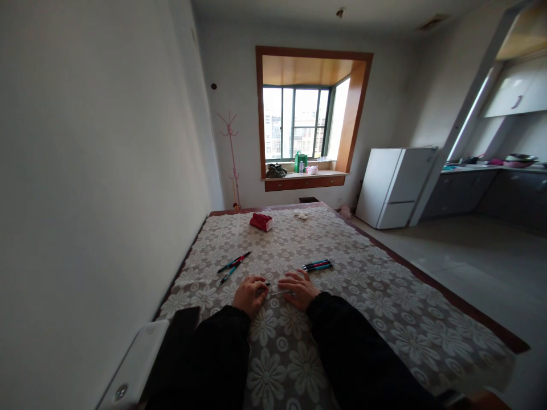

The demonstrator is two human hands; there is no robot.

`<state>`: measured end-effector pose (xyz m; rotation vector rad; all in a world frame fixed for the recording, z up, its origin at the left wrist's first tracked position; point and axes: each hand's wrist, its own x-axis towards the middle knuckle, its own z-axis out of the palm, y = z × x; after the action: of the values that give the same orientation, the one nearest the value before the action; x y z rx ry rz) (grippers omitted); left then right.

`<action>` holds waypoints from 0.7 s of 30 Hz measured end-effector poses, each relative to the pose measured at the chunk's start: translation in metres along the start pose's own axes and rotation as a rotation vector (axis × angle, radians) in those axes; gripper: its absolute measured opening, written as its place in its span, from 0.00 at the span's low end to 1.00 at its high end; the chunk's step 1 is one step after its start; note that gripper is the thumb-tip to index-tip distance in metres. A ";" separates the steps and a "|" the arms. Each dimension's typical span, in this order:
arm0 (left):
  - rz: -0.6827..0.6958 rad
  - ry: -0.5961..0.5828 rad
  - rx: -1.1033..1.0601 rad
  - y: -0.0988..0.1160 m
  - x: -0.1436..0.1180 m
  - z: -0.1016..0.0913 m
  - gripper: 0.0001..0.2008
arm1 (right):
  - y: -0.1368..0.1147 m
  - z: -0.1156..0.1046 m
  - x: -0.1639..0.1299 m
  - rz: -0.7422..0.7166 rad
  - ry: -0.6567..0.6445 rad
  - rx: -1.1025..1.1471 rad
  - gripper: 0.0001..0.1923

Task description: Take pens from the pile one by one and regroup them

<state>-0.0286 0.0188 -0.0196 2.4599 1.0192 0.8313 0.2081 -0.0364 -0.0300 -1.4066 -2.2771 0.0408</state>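
Observation:
Both my hands rest low over the flowered tablecloth (267, 373), a small gap between them. My left hand (250, 296) is closed, thumb against fingers, on a small dark pen piece (268, 284) whose end pokes out; the rest is hidden. From the thumb side of my right hand (300, 289) a thin pale rod (280, 292), like a pen refill, reaches toward the left hand. The right fingers are bent around its end. Beyond the left hand lie several loose pens (234, 265), black, teal and red. Beside the right fingertips, more pens (317, 266) lie in a row.
A red tissue pack (261, 222) and a crumpled white tissue (301, 214) lie toward the table's far end. A wall (106, 171) runs along the left side. At lower left is a white boxy object (137, 364). A fridge (391, 185) stands beyond at right.

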 end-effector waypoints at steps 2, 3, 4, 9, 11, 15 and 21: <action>-0.002 0.000 0.007 0.000 0.000 -0.001 0.07 | -0.002 -0.001 0.000 -0.007 -0.009 0.002 0.21; -0.002 0.001 0.009 0.001 0.000 -0.001 0.07 | -0.002 -0.002 0.001 -0.014 -0.007 0.001 0.22; -0.003 0.002 0.009 0.001 0.000 -0.001 0.07 | -0.003 -0.003 0.001 -0.018 0.003 0.000 0.21; -0.009 0.002 0.008 0.001 0.001 -0.002 0.07 | -0.002 -0.004 0.003 0.027 0.087 -0.018 0.06; -0.017 -0.002 0.010 0.000 0.001 -0.001 0.07 | -0.002 -0.003 0.004 0.041 0.113 -0.018 0.04; -0.029 -0.017 0.009 0.001 0.001 -0.002 0.06 | -0.002 -0.002 0.004 0.057 0.150 -0.017 0.04; -0.068 -0.007 0.021 0.005 0.001 -0.006 0.05 | -0.002 -0.002 0.004 0.047 0.154 -0.049 0.03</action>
<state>-0.0290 0.0162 -0.0122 2.4294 1.1082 0.7933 0.2053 -0.0349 -0.0268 -1.4357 -2.1327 -0.1061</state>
